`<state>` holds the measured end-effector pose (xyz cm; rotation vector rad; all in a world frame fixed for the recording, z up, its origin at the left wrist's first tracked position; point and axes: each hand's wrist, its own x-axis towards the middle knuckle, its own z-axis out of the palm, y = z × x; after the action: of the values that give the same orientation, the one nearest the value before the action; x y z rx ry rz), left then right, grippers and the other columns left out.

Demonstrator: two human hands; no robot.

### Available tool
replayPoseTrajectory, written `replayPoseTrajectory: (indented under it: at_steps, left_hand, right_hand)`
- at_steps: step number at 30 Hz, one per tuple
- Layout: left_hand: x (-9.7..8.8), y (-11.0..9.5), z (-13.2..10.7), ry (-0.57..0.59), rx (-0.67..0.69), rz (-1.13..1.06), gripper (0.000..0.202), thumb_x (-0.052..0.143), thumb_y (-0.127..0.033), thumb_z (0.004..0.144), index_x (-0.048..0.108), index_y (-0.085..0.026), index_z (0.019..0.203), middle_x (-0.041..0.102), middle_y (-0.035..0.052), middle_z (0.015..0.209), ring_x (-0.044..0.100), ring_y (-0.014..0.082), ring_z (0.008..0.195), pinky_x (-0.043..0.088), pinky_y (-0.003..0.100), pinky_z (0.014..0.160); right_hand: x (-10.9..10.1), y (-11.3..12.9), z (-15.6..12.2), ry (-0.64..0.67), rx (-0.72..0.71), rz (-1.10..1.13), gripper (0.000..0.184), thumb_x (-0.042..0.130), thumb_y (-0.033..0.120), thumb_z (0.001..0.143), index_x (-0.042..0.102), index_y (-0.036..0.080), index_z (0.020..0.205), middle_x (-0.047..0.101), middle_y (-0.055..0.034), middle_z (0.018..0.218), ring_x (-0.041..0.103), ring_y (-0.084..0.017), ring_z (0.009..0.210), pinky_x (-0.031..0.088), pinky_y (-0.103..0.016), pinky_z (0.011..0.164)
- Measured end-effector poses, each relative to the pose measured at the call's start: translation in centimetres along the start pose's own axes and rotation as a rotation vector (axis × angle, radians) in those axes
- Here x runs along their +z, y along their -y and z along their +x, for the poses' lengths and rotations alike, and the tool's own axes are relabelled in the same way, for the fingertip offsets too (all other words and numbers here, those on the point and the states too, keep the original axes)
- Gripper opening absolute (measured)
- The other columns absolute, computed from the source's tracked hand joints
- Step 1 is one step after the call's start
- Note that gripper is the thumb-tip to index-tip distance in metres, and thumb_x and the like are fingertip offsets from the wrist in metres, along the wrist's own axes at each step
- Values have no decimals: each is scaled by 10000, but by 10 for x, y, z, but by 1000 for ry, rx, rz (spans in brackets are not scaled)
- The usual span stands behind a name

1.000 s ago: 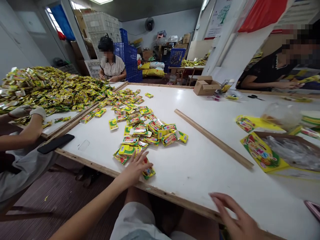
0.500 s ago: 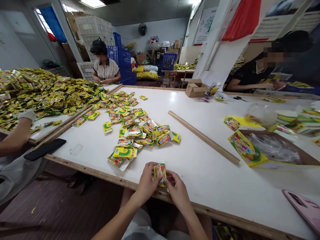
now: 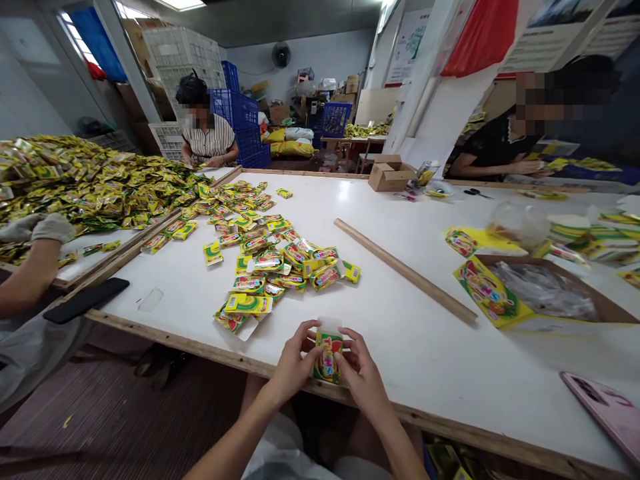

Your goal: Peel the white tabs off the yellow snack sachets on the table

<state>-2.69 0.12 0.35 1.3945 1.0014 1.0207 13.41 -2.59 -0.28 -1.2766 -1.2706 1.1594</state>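
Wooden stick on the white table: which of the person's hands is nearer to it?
Right. The right hand is in front of the near end of the wooden stick, apart from it; the left hand is farther left. Both hold one packet.

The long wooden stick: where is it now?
Head view, centre-right: the stick lies diagonally on the white table, between yellow packets and the open cardboard box.

Packet pile left of stick, on table.
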Motion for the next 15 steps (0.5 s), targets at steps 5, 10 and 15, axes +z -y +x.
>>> replayPoseTrajectory:
  at_steps: [5,10,15]
  left_hand:
    - [5,1,11,-6,59,67,169,563,-220,855,637,-179,1002,665,56,943,612,185,885,488,300,806]
    - [10,2,16,-61,127,-50,231,565,-202,847,573,-193,1077,647,65,1024,621,191,961,495,320,854]
    - [8,-4,14,-56,175,83,129,568,-243,863,647,-178,942,675,70,950,623,200,929,483,328,857]
  right_hand:
    - [-7,6,15,-54,-114,-200,256,536,434,877,638,199,874,676,-53,884,639,-215,836,511,-300,760]
    - [-6,3,20,-209,-140,-88,313,597,451,841,623,208,1037,692,-72,959,659,-216,873,530,-321,776]
    - [-4,6,13,-147,-207,-189,247,592,418,852,687,207,940,692,-83,996,640,-234,930,523,-346,809]
